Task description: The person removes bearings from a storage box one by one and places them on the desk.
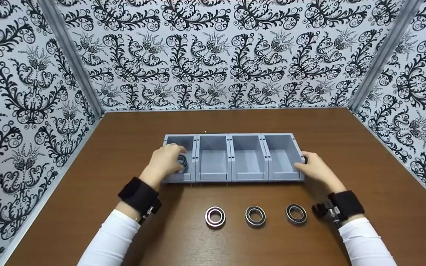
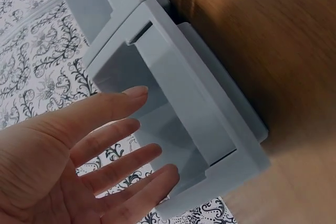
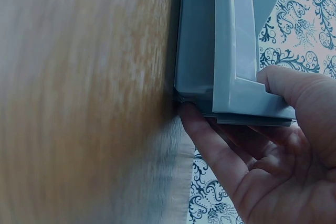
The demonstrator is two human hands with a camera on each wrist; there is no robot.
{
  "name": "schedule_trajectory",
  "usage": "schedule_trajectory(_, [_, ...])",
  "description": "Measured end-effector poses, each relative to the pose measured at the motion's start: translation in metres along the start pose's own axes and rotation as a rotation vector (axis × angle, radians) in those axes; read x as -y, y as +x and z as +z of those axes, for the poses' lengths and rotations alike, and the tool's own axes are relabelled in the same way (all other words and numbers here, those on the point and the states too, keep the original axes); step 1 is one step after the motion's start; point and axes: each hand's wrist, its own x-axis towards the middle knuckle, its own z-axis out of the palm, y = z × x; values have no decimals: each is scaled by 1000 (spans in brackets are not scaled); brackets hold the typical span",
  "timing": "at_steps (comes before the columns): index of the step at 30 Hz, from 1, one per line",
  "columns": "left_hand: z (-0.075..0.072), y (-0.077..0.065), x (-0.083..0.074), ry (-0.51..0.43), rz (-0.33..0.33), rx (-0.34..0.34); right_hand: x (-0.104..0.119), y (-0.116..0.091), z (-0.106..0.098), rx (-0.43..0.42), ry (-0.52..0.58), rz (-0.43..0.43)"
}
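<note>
A row of grey-blue storage bins [image 1: 213, 176] stands on the table. My left hand [image 1: 165, 159] is over the leftmost bin, where a ball bearing [image 1: 183, 159] shows beside its fingers. In the left wrist view the thumb and fingers of that hand [image 2: 100, 166] are spread apart at the bin's mouth, with nothing between them. At the row's other end, my right hand [image 1: 314, 166] grips the side wall of the rightmost bin [image 3: 236, 98], thumb over the edge and fingers along the outside and underneath.
Three ball bearings lie spaced in a line before the bins: one with a reddish tint [image 1: 215, 217], a middle one [image 1: 248, 218] and a right one [image 1: 289, 216]. The brown table [image 1: 131, 129] ends at patterned walls [image 1: 213, 55] behind and at both sides.
</note>
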Motion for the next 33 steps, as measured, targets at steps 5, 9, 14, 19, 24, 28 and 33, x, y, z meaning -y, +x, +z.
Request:
schedule_trajectory(5, [1, 4, -4, 38, -6, 13, 0, -1, -1, 2, -11, 2])
schedule_trajectory(9, [1, 8, -5, 74, -17, 38, 0, -1, -1, 11, -13, 11])
schedule_trajectory(14, [3, 14, -5, 102, -35, 59, 1, -1, 0, 12, -8, 18])
schedule_trajectory(19, [7, 22, -3, 134, -43, 75, 1, -2, 0, 5, -4, 14])
schedule_trajectory(24, [11, 28, 0, 149, -40, 77, 0, -1, 1, 0, 1, 6])
schedule_trajectory(28, [15, 31, 2, 145, -51, 80, -2, -1, 1, -2, -5, 2])
schedule_trajectory(33, [16, 33, 1, 149, -65, 88, -2, -1, 1, 2, 6, 10])
